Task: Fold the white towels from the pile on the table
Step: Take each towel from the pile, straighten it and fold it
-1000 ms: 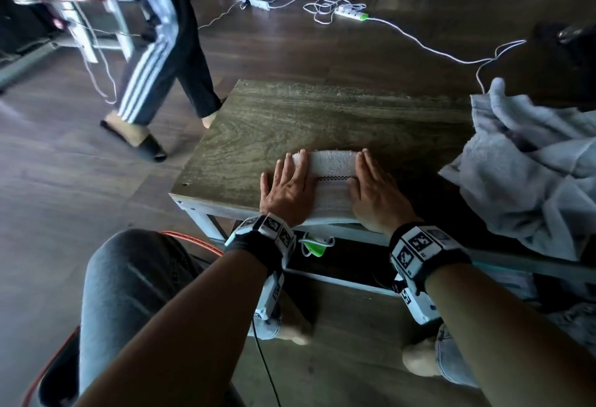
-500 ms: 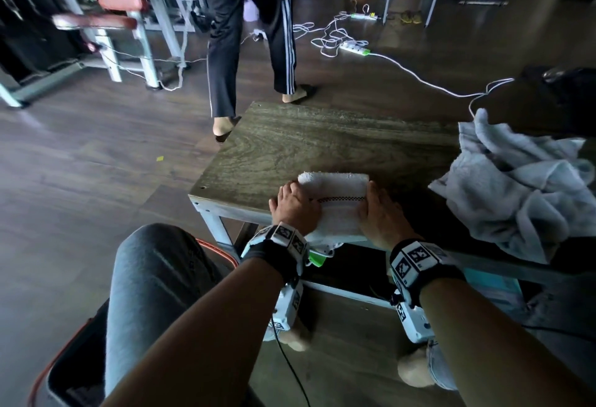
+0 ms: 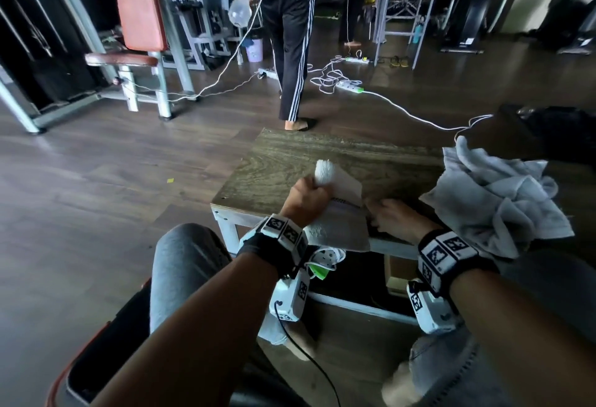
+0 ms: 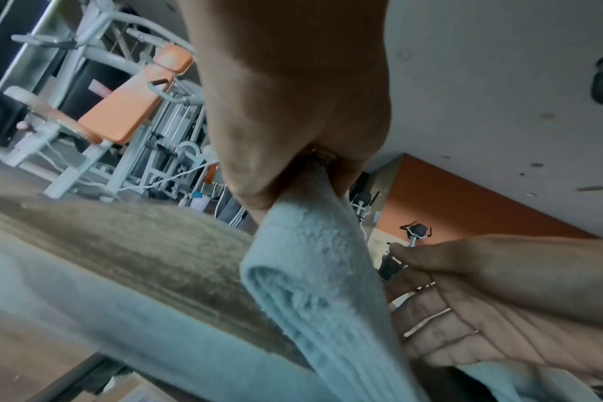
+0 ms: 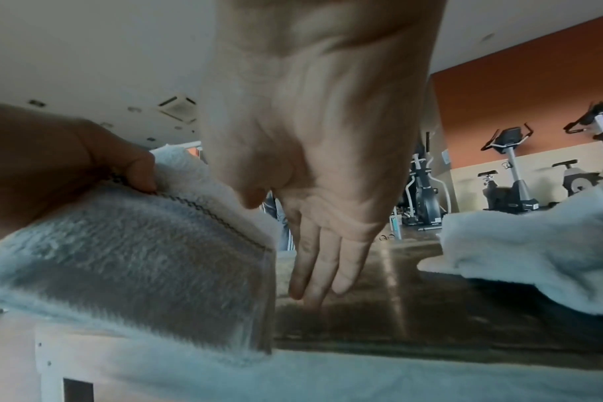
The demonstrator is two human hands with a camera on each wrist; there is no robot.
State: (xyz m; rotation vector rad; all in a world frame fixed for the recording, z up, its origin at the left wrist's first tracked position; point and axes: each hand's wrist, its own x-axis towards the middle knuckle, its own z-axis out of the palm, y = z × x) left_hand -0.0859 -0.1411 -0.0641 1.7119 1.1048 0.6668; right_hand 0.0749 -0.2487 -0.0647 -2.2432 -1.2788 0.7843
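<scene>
A folded white towel (image 3: 342, 216) with a dark stitched band is tilted up off the near edge of the wooden table (image 3: 322, 161). My left hand (image 3: 314, 187) grips its left edge, thumb and fingers curled round the thick fold (image 4: 314, 272). Just right of the towel (image 5: 138, 258) is my right hand (image 3: 375, 210), its fingers (image 5: 314, 272) straight and reaching down to the tabletop, holding nothing. The pile of unfolded white towels (image 3: 493, 193) lies heaped on the table's right side (image 5: 534, 250).
A person in black striped trousers (image 3: 293, 51) walks on the floor beyond the table. White cables and power strips (image 3: 350, 85) lie there, with a red gym bench (image 3: 138, 19) at the back left. My left knee (image 3: 183, 261) is below the table's near corner.
Both hands lay flat on the folded towel. The left hand has since curled round its left edge and lifted it, and the right hand has slid off to the right. The head view has tipped upward.
</scene>
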